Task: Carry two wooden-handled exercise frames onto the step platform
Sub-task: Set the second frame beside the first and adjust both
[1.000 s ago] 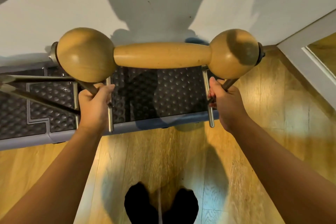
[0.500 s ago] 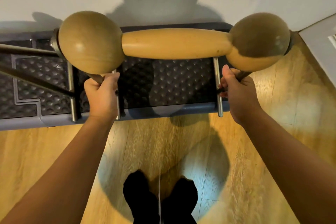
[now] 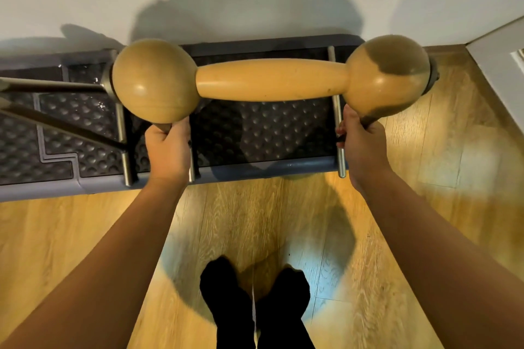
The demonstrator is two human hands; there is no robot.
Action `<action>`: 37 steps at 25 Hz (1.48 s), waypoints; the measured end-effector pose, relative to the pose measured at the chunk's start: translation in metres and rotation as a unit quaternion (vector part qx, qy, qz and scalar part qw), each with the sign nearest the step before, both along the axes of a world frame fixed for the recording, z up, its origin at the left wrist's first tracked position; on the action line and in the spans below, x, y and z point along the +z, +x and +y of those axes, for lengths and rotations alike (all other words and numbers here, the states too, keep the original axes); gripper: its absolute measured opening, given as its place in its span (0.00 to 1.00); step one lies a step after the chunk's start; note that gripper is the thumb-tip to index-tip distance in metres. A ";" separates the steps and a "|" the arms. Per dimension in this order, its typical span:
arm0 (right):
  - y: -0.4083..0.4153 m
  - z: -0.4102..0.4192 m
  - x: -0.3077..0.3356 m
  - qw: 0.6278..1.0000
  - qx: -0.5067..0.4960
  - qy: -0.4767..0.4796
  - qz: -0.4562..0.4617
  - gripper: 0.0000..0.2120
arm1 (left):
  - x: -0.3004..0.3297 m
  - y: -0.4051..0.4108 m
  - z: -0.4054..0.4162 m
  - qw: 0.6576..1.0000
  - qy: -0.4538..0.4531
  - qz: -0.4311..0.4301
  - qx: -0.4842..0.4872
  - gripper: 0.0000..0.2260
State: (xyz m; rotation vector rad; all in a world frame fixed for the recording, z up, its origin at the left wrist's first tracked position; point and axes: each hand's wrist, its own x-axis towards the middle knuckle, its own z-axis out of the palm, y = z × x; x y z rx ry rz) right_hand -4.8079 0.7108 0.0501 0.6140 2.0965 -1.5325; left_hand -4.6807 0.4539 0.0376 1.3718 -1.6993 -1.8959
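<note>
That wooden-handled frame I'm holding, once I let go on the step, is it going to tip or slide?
The frame looks top-heavy: big wooden knobs above thin metal legs, so it may tip if nudged. Its base rails lie across the studded step platform, which probably limits sliding. It looks rigid, not floppy.

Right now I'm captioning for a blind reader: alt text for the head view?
Both hands, left and right, hold a wooden-handled frame over a dimpled step platform by a white wall. Another frame's metal bars lie left.

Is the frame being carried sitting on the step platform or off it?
Cannot tell. Both hands, left and right, grip the frame above the platform.
</note>
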 end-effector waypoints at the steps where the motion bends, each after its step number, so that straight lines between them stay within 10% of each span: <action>1: 0.001 -0.001 0.000 1.000 -0.005 0.003 -0.006 0.13 | 0.002 0.002 -0.001 1.000 -0.006 -0.016 -0.009 0.19; 9: 0.030 -0.016 0.020 0.995 -0.074 0.022 -0.065 0.17 | 0.013 0.009 -0.006 0.985 -0.036 -0.144 -0.090 0.13; 16: 0.065 -0.031 0.084 0.960 -0.140 0.018 -0.241 0.06 | 0.085 0.063 0.032 0.965 0.018 -0.211 -0.157 0.39; 22: 0.075 -0.061 0.224 0.985 0.081 -0.046 -0.147 0.16 | 0.233 0.095 0.043 0.970 0.051 -0.157 -0.178 0.23; 27: 0.045 -0.080 0.361 0.937 0.327 0.039 0.114 0.20 | 0.375 0.084 -0.021 0.973 -0.090 -0.031 -0.210 0.16; 37: 0.031 -0.090 0.489 0.781 0.500 0.164 0.337 0.32 | 0.522 0.090 -0.090 0.821 -0.407 -0.112 -0.384 0.28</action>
